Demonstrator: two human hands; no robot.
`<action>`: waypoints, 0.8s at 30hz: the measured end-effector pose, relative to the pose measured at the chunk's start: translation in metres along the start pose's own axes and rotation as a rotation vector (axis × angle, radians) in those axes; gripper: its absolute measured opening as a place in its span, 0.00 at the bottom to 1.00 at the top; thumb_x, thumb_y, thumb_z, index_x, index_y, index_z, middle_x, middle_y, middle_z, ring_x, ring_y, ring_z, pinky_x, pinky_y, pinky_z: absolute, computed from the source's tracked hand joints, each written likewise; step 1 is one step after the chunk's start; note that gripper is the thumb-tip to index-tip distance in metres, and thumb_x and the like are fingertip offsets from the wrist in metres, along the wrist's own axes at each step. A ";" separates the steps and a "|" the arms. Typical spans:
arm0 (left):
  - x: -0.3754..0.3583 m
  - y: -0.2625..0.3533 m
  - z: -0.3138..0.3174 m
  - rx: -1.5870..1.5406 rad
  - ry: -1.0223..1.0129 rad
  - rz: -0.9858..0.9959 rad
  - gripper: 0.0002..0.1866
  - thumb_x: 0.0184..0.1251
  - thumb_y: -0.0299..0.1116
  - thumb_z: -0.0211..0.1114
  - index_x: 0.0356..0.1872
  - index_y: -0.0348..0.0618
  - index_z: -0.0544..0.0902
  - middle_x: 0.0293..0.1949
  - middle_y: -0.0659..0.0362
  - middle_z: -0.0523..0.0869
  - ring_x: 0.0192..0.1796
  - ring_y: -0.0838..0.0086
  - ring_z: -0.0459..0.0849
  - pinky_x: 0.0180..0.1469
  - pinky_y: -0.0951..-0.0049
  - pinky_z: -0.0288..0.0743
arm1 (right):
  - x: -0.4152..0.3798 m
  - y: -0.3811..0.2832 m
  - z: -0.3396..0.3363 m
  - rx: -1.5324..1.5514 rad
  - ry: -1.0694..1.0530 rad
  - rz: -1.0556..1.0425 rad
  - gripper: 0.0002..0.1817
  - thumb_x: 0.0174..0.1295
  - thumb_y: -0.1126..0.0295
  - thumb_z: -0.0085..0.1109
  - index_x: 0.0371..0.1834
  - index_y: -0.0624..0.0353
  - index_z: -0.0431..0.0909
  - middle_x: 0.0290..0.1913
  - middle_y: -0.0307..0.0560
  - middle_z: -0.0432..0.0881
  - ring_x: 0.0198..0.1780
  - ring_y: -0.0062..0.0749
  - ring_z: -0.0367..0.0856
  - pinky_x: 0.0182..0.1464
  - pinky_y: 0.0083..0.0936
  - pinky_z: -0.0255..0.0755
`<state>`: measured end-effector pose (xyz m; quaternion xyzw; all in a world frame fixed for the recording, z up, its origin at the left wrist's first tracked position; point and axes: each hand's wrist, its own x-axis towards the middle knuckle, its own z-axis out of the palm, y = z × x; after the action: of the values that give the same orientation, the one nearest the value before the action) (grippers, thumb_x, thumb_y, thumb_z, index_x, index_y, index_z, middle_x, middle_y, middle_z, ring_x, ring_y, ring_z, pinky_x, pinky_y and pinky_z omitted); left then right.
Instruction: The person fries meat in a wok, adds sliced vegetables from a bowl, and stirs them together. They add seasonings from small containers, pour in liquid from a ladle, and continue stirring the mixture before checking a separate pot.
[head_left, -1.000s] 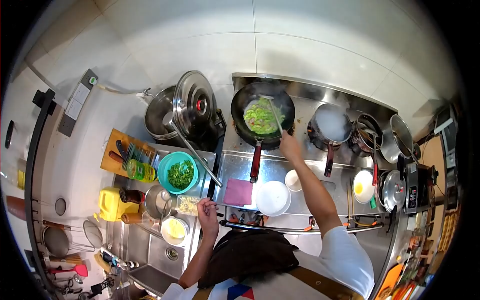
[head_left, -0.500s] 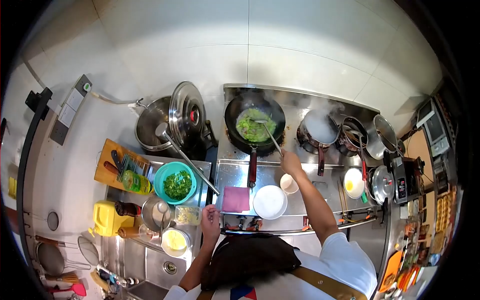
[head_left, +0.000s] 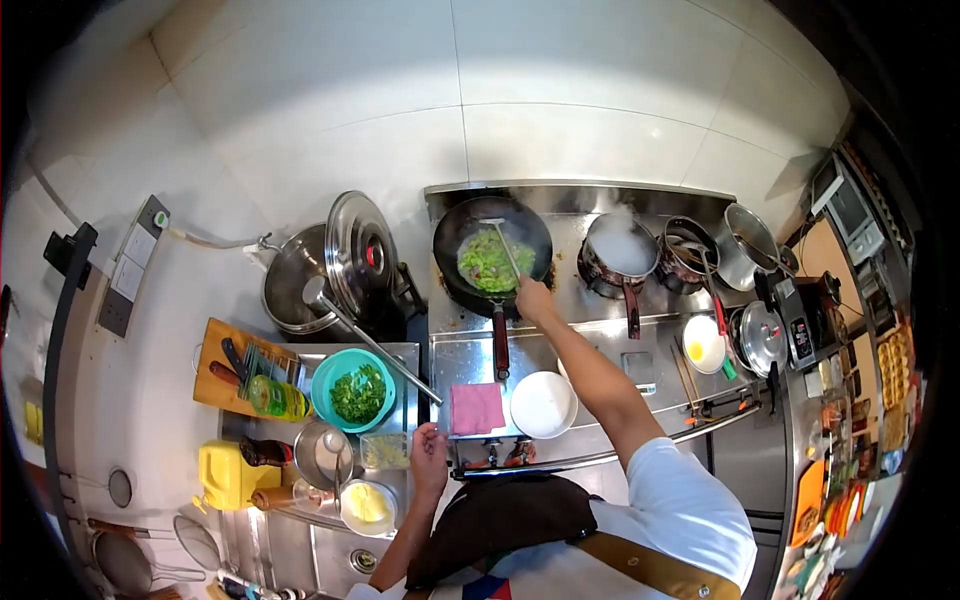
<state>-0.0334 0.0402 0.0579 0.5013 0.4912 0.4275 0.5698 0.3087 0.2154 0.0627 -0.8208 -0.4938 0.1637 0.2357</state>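
Note:
My right hand [head_left: 535,300] is closed around the handle of a metal spatula [head_left: 508,248]. Its head rests near the far side of a black wok [head_left: 450,232], beyond chopped green vegetables [head_left: 486,264] that lie in the bottom. The wok's dark handle [head_left: 501,345] points towards me. My left hand [head_left: 430,455] hovers low by the counter edge with its fingers curled in and no object showing. Near it are a folded pink cloth [head_left: 477,409] and a clear container [head_left: 384,451]. A white plate [head_left: 544,405] sits right of the cloth.
A steaming pan [head_left: 632,292] and further pots stand right of the wok. A white bowl [head_left: 703,345] holds something yellow. Leftward are a turquoise bowl of greens [head_left: 322,385], a large pot [head_left: 290,285] with a long ladle [head_left: 380,352], and a yellow jug [head_left: 228,473].
The spatula head has moved from over the greens to the wok's far side, and the greens sit more gathered. My right hand has shifted slightly. The camera view has tilted a little.

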 end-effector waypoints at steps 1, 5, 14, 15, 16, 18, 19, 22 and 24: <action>-0.001 0.001 0.000 0.016 -0.018 0.002 0.11 0.68 0.25 0.54 0.50 0.38 0.70 0.38 0.58 0.79 0.38 0.79 0.77 0.43 0.79 0.73 | 0.003 -0.001 0.002 -0.032 0.010 0.000 0.11 0.58 0.70 0.52 0.41 0.64 0.75 0.34 0.65 0.81 0.40 0.61 0.80 0.44 0.48 0.73; -0.001 0.000 -0.002 0.006 -0.027 0.007 0.13 0.68 0.26 0.55 0.51 0.38 0.70 0.39 0.58 0.79 0.38 0.79 0.77 0.43 0.79 0.73 | -0.007 0.010 0.001 -0.080 -0.109 -0.099 0.09 0.57 0.71 0.52 0.39 0.63 0.75 0.33 0.65 0.81 0.39 0.60 0.80 0.41 0.48 0.73; 0.000 -0.006 0.000 0.062 -0.091 -0.064 0.13 0.66 0.26 0.55 0.51 0.38 0.70 0.39 0.59 0.78 0.39 0.79 0.78 0.42 0.79 0.73 | -0.070 0.036 -0.037 -0.177 -0.114 -0.055 0.11 0.58 0.74 0.47 0.42 0.62 0.76 0.33 0.62 0.82 0.39 0.57 0.81 0.42 0.48 0.75; 0.006 -0.003 0.004 0.062 -0.150 -0.053 0.13 0.66 0.26 0.55 0.51 0.38 0.70 0.39 0.59 0.78 0.39 0.79 0.78 0.42 0.79 0.73 | -0.076 0.031 -0.046 -0.216 -0.134 -0.040 0.11 0.59 0.74 0.46 0.41 0.63 0.76 0.34 0.62 0.82 0.38 0.58 0.81 0.41 0.48 0.75; 0.007 -0.003 0.003 0.046 -0.129 -0.050 0.13 0.66 0.25 0.55 0.51 0.38 0.70 0.39 0.59 0.77 0.38 0.79 0.77 0.41 0.80 0.72 | -0.086 0.022 -0.057 -0.169 -0.080 -0.022 0.11 0.60 0.73 0.45 0.41 0.63 0.76 0.34 0.63 0.82 0.39 0.56 0.82 0.42 0.48 0.75; 0.014 -0.010 0.003 0.029 -0.168 -0.045 0.13 0.66 0.25 0.55 0.51 0.38 0.70 0.38 0.60 0.77 0.37 0.80 0.76 0.40 0.81 0.72 | -0.096 0.021 -0.064 -0.193 -0.066 0.010 0.14 0.55 0.74 0.49 0.44 0.61 0.79 0.34 0.62 0.82 0.39 0.55 0.83 0.42 0.46 0.76; 0.018 -0.014 0.001 -0.026 -0.165 -0.034 0.13 0.66 0.24 0.54 0.51 0.38 0.70 0.37 0.60 0.76 0.36 0.81 0.75 0.39 0.81 0.71 | -0.094 0.029 -0.056 -0.192 -0.115 0.018 0.14 0.55 0.75 0.49 0.43 0.62 0.79 0.35 0.64 0.82 0.39 0.56 0.82 0.43 0.46 0.76; 0.018 -0.010 0.004 -0.047 -0.174 -0.002 0.12 0.66 0.24 0.54 0.50 0.39 0.70 0.36 0.62 0.75 0.34 0.82 0.74 0.37 0.83 0.70 | -0.101 0.027 -0.051 -0.126 -0.096 0.046 0.14 0.54 0.76 0.48 0.43 0.63 0.78 0.35 0.65 0.82 0.39 0.56 0.82 0.43 0.46 0.76; 0.019 -0.003 0.008 -0.014 -0.180 0.049 0.13 0.66 0.23 0.54 0.51 0.39 0.69 0.35 0.62 0.75 0.34 0.83 0.73 0.36 0.84 0.69 | -0.101 0.019 -0.049 -0.100 -0.083 0.039 0.15 0.53 0.76 0.48 0.44 0.63 0.78 0.35 0.65 0.82 0.40 0.56 0.82 0.43 0.45 0.76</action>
<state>-0.0226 0.0574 0.0523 0.5454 0.4226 0.3979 0.6046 0.3011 0.1067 0.0968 -0.8336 -0.4945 0.1774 0.1707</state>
